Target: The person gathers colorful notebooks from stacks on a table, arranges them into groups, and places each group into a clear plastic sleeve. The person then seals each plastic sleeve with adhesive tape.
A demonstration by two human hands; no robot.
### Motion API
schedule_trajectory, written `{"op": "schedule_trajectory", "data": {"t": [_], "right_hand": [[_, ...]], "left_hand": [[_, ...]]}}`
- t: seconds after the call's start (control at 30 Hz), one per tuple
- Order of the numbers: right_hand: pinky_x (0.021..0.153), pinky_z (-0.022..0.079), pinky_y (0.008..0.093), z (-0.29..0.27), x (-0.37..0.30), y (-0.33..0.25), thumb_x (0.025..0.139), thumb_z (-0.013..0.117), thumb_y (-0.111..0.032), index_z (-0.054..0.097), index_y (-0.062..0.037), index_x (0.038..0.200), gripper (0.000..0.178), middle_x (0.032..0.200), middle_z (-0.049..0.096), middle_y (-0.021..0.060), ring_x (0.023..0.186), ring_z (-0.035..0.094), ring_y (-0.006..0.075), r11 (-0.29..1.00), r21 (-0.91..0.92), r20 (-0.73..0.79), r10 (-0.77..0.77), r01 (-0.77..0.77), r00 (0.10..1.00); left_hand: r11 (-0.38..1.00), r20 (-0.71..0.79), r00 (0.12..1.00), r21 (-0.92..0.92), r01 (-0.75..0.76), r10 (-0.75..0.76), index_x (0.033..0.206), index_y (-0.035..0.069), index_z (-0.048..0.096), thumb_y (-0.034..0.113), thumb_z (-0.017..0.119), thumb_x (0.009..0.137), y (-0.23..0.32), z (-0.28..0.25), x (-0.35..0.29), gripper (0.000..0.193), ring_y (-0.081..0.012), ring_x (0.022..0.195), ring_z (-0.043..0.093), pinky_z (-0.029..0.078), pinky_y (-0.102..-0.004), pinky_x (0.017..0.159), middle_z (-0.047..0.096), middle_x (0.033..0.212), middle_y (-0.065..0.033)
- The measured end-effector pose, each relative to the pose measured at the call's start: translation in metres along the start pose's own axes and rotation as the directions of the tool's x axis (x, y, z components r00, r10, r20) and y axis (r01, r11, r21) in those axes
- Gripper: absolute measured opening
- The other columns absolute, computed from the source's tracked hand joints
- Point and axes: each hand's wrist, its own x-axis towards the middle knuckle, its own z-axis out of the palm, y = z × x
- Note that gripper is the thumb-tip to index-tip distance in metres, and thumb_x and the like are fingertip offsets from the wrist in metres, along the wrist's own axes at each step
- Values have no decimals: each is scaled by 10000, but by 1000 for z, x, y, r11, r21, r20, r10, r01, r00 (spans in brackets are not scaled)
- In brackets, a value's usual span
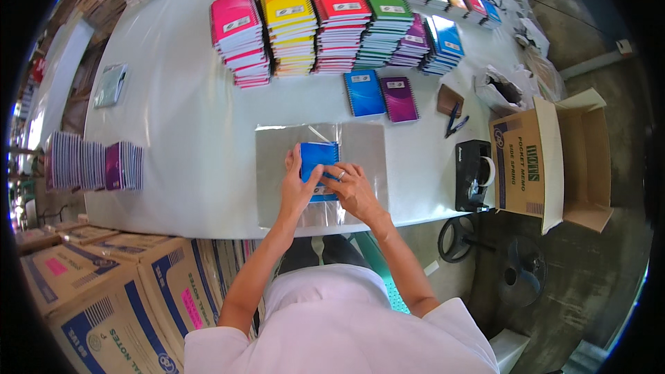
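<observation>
A blue spiral notebook (pixel 317 158) lies over the middle of a clear plastic sheet (pixel 367 197), close to the table's front edge. My left hand (pixel 296 183) grips its left side, with the thumb across the cover. My right hand (pixel 352 190) is closed at its lower right, fingers bent against the cover; a ring shows on one finger. Whether more notebooks lie beneath is hidden. Just beyond the sheet lie another blue notebook (pixel 364 93) and a purple notebook (pixel 400 100), side by side.
Tall stacks of pink (pixel 235 17), yellow (pixel 287 10), red (pixel 341 7) and green notebooks (pixel 384 7) stand at the back. At right are a black tape dispenser (pixel 473 180), small snips (pixel 455 123) and an open carton (pixel 518 166). A notebook row (pixel 80 163) stands left; cartons (pixel 104 305) sit lower left.
</observation>
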Motion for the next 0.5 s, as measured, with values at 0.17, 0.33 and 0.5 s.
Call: {"op": "schedule_trajectory", "data": {"t": [0.17,0.33,0.5], "right_hand": [[1033,345,456,-9,-6,-15,774,694,-149,669,-85,1046,280,1230,571,51,1221,470,226,991,-117,93,-55,65,994],[1125,298,494,6,-68,-37,740,724,-172,619,-54,1136,426,1269,554,103,1307,426,245,958,38,254,-283,283,925],[999,431,439,-8,-43,-12,740,623,48,624,-1,1112,375,1217,564,127,1170,516,319,976,202,42,-96,86,995]], "left_hand": [[962,12,987,-223,158,-159,1478,12,230,287,633,909,1,8,-3,749,-295,1306,440,389,-350,1037,316,1490,-242],[954,48,990,-264,141,-133,1474,-12,219,239,605,930,-13,11,-1,713,-277,1373,352,334,-333,1077,285,1509,-238],[951,-10,996,-297,81,-88,1470,-23,219,208,580,943,-11,12,-4,679,-278,1410,282,299,-322,1100,260,1520,-239]]}}
